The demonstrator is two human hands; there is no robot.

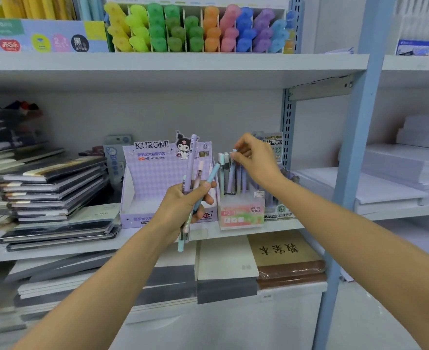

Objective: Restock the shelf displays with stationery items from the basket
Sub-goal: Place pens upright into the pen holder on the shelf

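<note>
Left hand (183, 205): I see it curled round a small bunch of pens (192, 170); held just in front of the Kuromi box (147, 178)
Right hand (257, 161): fingertips pinch the top of a single pen (231, 176); it stands upright among others in the Fruit Soda box (241, 215)
Shelf (56, 246): both boxes side by side; stacked notebooks (56, 183) to their left

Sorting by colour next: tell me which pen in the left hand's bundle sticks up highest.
The lilac pen in the left hand; its tip reaches the Kuromi box's header, above the pink pen and blue pen.
</note>
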